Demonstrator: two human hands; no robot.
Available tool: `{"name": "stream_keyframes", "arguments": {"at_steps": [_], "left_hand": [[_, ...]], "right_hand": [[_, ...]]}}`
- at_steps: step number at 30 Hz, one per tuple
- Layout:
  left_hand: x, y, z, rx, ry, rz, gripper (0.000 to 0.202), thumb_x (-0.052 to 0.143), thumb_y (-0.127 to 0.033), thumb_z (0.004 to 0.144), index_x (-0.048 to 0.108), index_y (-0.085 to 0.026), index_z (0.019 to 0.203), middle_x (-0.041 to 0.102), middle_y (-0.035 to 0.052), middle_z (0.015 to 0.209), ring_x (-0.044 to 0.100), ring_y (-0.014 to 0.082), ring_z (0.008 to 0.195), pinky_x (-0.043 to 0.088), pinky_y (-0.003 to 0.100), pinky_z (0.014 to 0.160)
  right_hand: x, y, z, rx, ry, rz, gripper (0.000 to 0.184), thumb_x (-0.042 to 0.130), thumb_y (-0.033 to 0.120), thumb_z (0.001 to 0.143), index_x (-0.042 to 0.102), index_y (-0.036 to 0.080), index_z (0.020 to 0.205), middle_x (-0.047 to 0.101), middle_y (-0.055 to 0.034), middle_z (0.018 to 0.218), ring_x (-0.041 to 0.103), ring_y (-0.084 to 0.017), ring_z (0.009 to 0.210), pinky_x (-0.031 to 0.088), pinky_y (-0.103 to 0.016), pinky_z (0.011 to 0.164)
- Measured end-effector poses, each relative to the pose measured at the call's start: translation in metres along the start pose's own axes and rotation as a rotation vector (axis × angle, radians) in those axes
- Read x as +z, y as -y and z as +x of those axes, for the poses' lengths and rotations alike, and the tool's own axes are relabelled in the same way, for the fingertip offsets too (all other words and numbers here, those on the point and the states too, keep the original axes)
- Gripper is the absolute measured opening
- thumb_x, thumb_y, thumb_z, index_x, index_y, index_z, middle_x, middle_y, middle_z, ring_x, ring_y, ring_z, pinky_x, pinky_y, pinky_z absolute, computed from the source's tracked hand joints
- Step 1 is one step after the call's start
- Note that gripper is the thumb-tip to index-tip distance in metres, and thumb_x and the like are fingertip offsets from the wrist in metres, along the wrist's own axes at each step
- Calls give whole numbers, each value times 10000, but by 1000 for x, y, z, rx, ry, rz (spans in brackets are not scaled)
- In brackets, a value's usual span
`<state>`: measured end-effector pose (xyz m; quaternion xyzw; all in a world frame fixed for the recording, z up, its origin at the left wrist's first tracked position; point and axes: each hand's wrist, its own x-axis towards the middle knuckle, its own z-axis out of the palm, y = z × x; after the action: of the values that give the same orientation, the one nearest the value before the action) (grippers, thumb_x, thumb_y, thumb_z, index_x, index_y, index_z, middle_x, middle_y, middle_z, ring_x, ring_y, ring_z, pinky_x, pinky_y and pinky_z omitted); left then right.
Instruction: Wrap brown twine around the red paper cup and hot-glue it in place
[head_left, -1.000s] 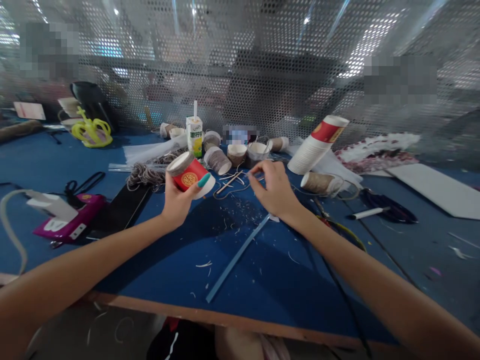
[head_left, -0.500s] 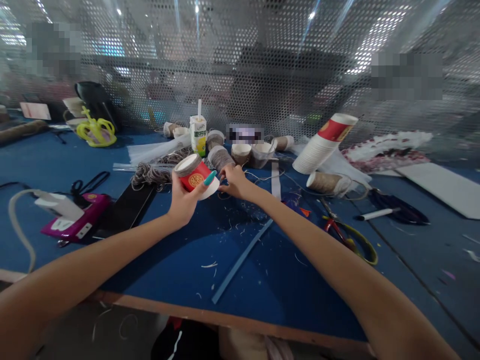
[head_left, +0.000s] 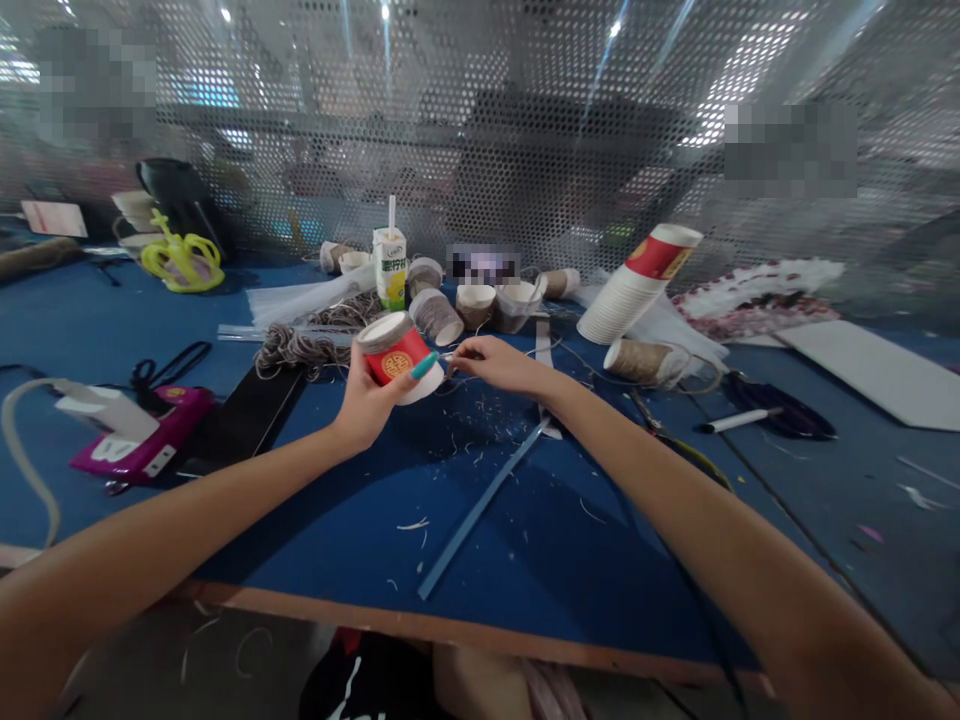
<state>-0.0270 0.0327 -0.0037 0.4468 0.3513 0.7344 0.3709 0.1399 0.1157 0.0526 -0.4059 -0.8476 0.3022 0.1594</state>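
Observation:
My left hand (head_left: pixel 367 395) is closed round a red and white paper cup (head_left: pixel 395 353), held tilted above the blue table (head_left: pixel 525 540) with its base toward me. My right hand (head_left: pixel 491 362) is just right of the cup, fingers pinched on a thin strand of twine (head_left: pixel 448 354) that reaches the cup's side. Cups wrapped in brown twine (head_left: pixel 436 316) lie behind the hands. A loose bundle of twine (head_left: pixel 296 349) lies to the left of the cup.
A stack of paper cups (head_left: pixel 637 285) lies tilted at the back right; a drink carton with a straw (head_left: pixel 391 265) stands at the back. A magenta tool (head_left: pixel 135 445), scissors (head_left: pixel 169 362), a blue strip (head_left: pixel 480 510) and a pen (head_left: pixel 731 422) lie about. Perforated screen behind.
My right hand went from the open table to the cup's side and now pinches the twine there. The left hand raised the cup slightly and moved it right.

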Motion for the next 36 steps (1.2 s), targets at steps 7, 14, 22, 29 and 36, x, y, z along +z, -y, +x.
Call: {"name": "stream_keyframes", "arguments": {"at_steps": [7, 14, 22, 29, 36], "left_hand": [[2, 0, -10, -305, 330, 50, 750, 857, -366, 511, 409, -222, 1095, 592, 66, 1091, 624, 249, 992, 523, 450, 892], [3, -4, -18, -302, 542, 216, 775, 798, -347, 621, 311, -254, 1216, 513, 78, 1189, 580, 245, 1045, 490, 465, 931], [0, -1, -23, 36, 490, 393, 791, 823, -354, 591, 379, -245, 1237, 446, 87, 1192, 485, 274, 1144, 389, 509, 1039], [0, -4, -21, 131, 477, 480, 748, 823, -368, 593, 441, -246, 1225, 421, 91, 1208, 460, 297, 1174, 371, 532, 1049], [1, -3, -21, 172, 522, 534, 714, 797, -412, 624, 434, -237, 1214, 425, 89, 1186, 454, 290, 1172, 370, 519, 1047]], "right_hand": [[-15, -7, -42, -12, -270, 184, 170, 555, 283, 827, 537, 196, 683, 578, -6, 696, 528, -156, 704, 410, -330, 744], [-11, -13, -66, -17, -407, 407, 242, 603, 418, 813, 529, 212, 710, 557, -2, 725, 529, -161, 759, 423, -341, 817], [-13, -10, -73, 76, -329, 755, 295, 604, 446, 816, 416, 233, 734, 413, 67, 562, 457, -106, 497, 422, -265, 501], [-16, -8, -76, 98, -302, 719, 241, 639, 412, 802, 524, 200, 815, 553, 42, 568, 385, -74, 413, 264, -231, 404], [-18, -5, -82, -94, -409, 149, 122, 601, 309, 861, 624, 204, 919, 710, -14, 698, 585, -134, 557, 416, -278, 575]]}}
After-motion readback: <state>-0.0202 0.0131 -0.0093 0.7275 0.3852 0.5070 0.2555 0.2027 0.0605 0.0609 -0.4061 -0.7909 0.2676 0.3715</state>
